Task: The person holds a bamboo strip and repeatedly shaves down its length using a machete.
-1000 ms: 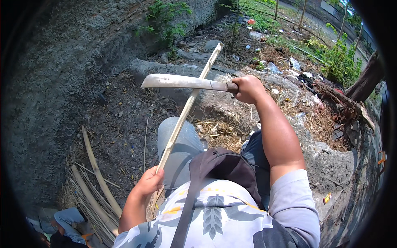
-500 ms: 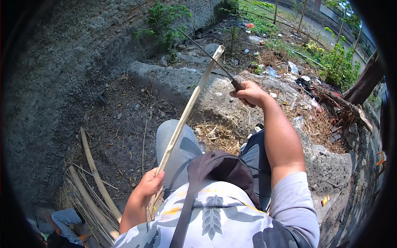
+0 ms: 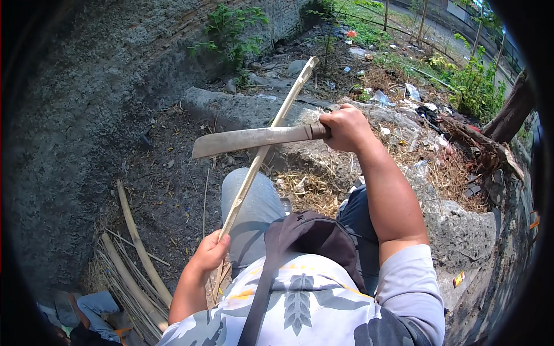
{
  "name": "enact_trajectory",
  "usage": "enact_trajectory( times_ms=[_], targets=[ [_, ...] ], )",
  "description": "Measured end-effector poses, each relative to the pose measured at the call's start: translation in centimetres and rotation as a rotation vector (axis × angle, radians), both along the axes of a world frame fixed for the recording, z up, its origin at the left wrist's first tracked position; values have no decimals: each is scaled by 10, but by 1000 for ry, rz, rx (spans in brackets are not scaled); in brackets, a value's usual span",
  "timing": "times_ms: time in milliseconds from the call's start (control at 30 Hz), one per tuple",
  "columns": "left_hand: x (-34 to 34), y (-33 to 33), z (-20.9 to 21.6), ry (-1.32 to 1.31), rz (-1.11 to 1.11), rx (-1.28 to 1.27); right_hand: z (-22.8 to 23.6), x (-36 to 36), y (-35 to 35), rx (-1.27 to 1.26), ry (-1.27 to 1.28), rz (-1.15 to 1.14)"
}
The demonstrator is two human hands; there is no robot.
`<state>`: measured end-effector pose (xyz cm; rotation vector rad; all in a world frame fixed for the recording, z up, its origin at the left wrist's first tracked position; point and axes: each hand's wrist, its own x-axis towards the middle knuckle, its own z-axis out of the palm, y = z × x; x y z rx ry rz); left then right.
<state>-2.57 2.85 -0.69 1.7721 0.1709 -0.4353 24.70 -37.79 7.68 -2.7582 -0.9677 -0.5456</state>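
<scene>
A long pale strip of split bamboo (image 3: 287, 104) slants up and away from my lap. My left hand (image 3: 211, 251) is closed around its lower part, thumb on top. In my right hand (image 3: 348, 128) is the dark handle of a machete (image 3: 248, 140), its broad flat blade pointing left. That blade lies across the bamboo strip, over its middle stretch; whether the edge touches the strip I cannot tell. The strip's lower end passes beside my shirt, partly hidden by my left hand and arm.
Several bamboo poles and thin strips (image 3: 138, 242) lie on the ground at left. A rough wall (image 3: 75, 127) rises beyond them. A concrete ledge (image 3: 231, 109) runs ahead, with litter and plants behind. A tree trunk (image 3: 512, 109) leans at right. Another person's leg (image 3: 98, 311) shows at lower left.
The machete has swung down and left, from pointing up and away to lying flat across the bamboo strip. My right hand has turned over; my left hand keeps its hold.
</scene>
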Motion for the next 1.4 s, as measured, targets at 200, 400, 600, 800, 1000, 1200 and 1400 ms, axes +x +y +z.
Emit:
enact_trajectory(
  times_ms=[200, 400, 600, 800, 1000, 1200, 1400],
  targets=[
    [-6, 3, 26, 37, -29, 111, -24, 23, -44, 183, 432, -581],
    [-20, 16, -5, 30, -11, 180, -31, 29, -45, 332, 679, -294],
    [-13, 1, -5, -51, 48, 159, -25, 17, -10, 535, 856, -234],
    [-9, -1, -5, 21, 103, 9, 1, -11, 10, 135, 502, -114],
    [-17, 12, -4, -130, 35, 270, -12, 21, -17, 365, 408, -560],
    [-36, 27, -2, -127, 96, 73, -61, 54, -74, 778, 739, -747],
    [-9, 10, -2, -244, 104, 119, -61, 42, -74, 795, 728, -725]
  ],
)
